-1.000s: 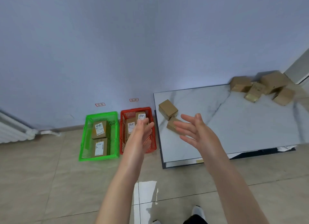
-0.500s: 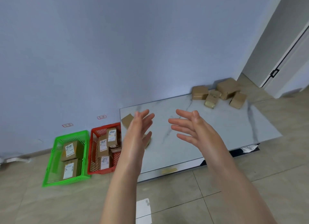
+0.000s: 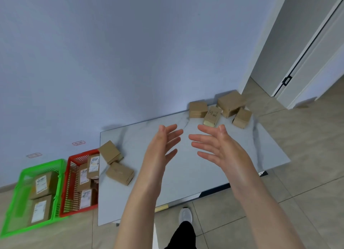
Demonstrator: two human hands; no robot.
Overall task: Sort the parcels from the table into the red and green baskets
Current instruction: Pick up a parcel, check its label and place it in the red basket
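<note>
My left hand point(image 3: 163, 146) and my right hand point(image 3: 216, 146) hover open and empty over the middle of the low marble table point(image 3: 186, 174), palms facing each other. Two brown parcels point(image 3: 109, 152) point(image 3: 120, 173) lie at the table's left end. Several more parcels are clustered at the far right corner point(image 3: 230, 103), beyond my fingertips. On the floor to the left stand the red basket point(image 3: 68, 174) and the green basket point(image 3: 20, 207), each holding labelled parcels.
A blue-grey wall runs behind the table and baskets, with two small red labels point(image 3: 79, 143) above the baskets. A white door frame point(image 3: 297, 62) stands at the right. My foot in a white shoe point(image 3: 185, 215) is on the tiled floor by the table's near edge.
The view has swung right and closer to the table. Both open hands have moved from the left end of the table toward its middle, nearer the far-right parcel cluster.
</note>
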